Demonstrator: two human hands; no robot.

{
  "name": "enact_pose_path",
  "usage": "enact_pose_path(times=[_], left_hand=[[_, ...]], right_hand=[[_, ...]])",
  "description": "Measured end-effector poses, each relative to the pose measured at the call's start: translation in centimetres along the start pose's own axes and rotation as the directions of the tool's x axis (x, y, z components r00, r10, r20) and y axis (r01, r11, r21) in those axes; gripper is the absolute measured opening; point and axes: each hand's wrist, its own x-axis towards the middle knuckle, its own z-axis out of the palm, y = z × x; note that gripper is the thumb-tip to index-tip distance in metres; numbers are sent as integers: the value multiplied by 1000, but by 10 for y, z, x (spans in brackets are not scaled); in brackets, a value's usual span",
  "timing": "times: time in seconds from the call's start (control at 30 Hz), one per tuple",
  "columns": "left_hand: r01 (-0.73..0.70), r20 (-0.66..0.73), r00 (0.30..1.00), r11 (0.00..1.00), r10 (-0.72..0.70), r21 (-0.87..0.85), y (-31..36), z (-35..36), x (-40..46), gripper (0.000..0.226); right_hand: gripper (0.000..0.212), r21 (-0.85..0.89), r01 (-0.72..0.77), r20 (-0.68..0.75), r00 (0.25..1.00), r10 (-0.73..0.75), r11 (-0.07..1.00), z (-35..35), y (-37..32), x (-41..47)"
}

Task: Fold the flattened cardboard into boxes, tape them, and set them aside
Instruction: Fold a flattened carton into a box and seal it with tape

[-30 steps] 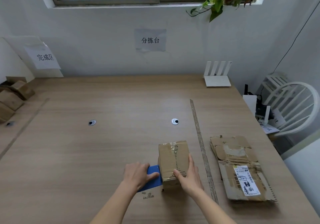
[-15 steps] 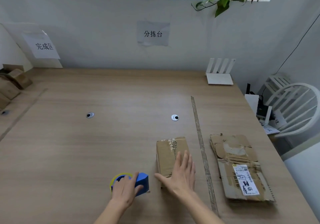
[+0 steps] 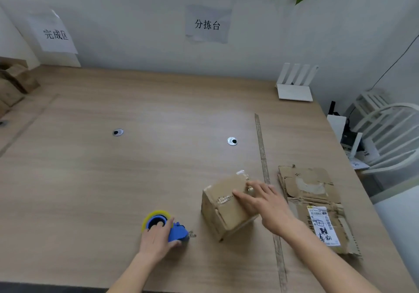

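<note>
Reading 分拣台, a wall sign (image 3: 208, 24) overlooks the taped box (image 3: 226, 206).

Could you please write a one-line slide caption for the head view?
Right hand steadies a tilted cardboard box while left hand grips the blue tape dispenser.

Tape dispenser (image 3: 175, 231): blue body, yellow-rimmed roll. Folded box (image 3: 223, 206) and flattened cardboard (image 3: 310, 193): brown, the latter bearing a white label (image 3: 323, 226) with black print and handwriting. Counter (image 3: 113, 179): light wood grain; wall signs (image 3: 207, 24): white, black characters.
</note>
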Motion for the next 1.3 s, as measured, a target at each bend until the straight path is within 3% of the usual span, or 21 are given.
enact_pose_path(times=[0.1,0.2,0.33,0.43,0.57,0.67,0.83,1.0,1.17,1.3], left_hand=[[-112,-187,979,986,87,-127,18,-26,1,84],[-328,-400,888,924,229,-199,48,-59,0,74],[-484,-370,855,815,362,-320,99,-87,3,63],[-524,-306,849,760,431,-384,119,-90,6,63],[-467,-329,873,809,359,-357,122,-85,10,63],[-401,-338,892,871,301,-283,125,-80,10,64],[-382,-375,888,879,264,-286,127,-76,11,62],[-346,-348,901,912,258,-220,87,-64,7,81],[-102,-117,988,995,103,13,13,-9,-11,98],[18,1,1000,1000,-18,-9,2,20,-11,97]], right_hand=[[92,98,-76,-66,994,82,992,6,-6,-14],[77,340,-155,-59,981,185,928,17,-16,-28],[64,543,-168,-27,976,217,823,27,-30,-34],[84,454,-186,15,979,201,871,32,-33,-30],[86,320,-153,51,988,144,935,31,-24,-21],[85,371,-153,43,988,147,916,25,-21,-9],[94,430,-124,29,992,123,894,21,-20,0],[90,418,-123,10,991,131,900,34,-19,-8],[91,423,-113,-60,986,152,899,49,-24,-6],[101,407,-112,-82,984,158,907,56,-26,-4]])
